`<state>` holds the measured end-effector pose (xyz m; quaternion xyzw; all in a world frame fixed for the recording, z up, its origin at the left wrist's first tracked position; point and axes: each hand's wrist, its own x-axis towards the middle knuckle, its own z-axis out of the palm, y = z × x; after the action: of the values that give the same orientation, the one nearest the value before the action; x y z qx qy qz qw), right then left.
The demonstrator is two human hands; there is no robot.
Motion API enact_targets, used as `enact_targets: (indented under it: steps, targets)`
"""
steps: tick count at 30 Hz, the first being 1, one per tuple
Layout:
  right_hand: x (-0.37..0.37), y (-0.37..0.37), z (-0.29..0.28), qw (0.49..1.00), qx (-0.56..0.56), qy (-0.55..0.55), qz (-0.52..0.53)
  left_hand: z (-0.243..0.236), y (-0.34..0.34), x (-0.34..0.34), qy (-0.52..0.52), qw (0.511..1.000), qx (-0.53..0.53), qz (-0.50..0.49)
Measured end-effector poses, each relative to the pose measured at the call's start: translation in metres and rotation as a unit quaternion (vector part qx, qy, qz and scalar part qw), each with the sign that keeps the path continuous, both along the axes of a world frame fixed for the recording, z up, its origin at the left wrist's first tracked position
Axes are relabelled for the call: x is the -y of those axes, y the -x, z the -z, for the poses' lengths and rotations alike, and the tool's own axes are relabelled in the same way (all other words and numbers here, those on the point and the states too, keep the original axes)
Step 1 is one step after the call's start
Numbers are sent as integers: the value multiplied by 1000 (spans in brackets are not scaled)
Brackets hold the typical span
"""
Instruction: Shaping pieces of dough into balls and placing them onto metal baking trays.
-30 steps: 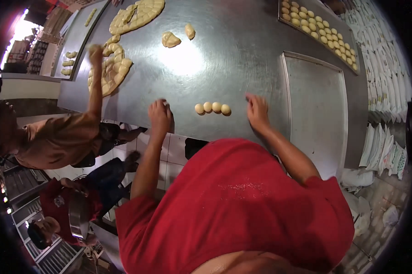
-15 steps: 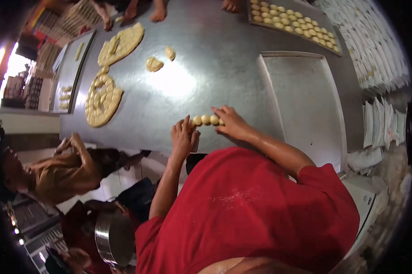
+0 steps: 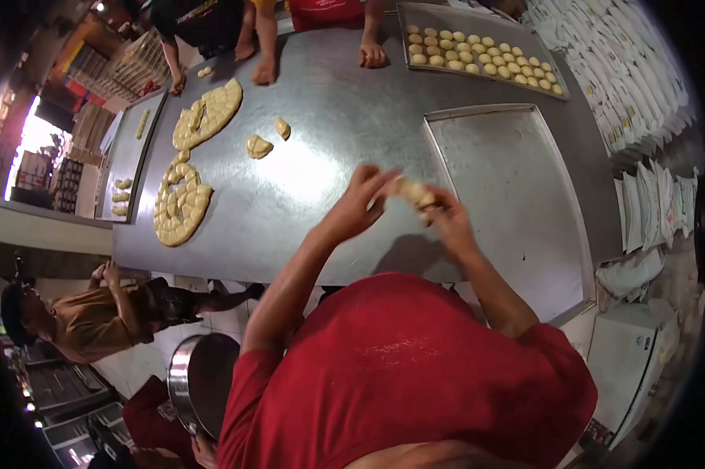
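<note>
Raised above the metal table, a short row of pale dough balls is blurred by motion between my hands. My right hand is closed around its near end. At the far end, the smeared fingertips of my left hand pinch or press against the dough. How many balls there are is partly hidden by my fingers. Just right of my hands lies a large shallow metal tray, its near left edge close to my right hand.
Round slabs of portioned dough lie at the table's left, with loose dough pieces nearby. A tray of dough balls sits far right. Co-workers' hands rest along the far edge. Another person stands left, near a round metal pan.
Both my hands have lifted the dough balls off the table and moved right and away from me, toward the large tray. The row has turned from level to slanted. The head view has shifted.
</note>
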<state>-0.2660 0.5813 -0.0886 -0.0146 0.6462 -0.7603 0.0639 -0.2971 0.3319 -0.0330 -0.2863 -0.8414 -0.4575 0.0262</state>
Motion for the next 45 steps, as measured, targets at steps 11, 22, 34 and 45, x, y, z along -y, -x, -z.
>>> enact_targets:
  steps: [11,22,34,45]
  targets:
    - [-97,2,95,899,-133,-334,251,113,-53,37,51,982,29,-178]
    - [17,42,97,945,-81,-318,-8,161,-179,99,177,859,-19,-481]
    - [312,256,105,846,-288,-416,-165,166,-187,101,167,855,2,-491]
    - [228,189,69,931,-21,-219,-292,158,-168,113,36,890,141,-432]
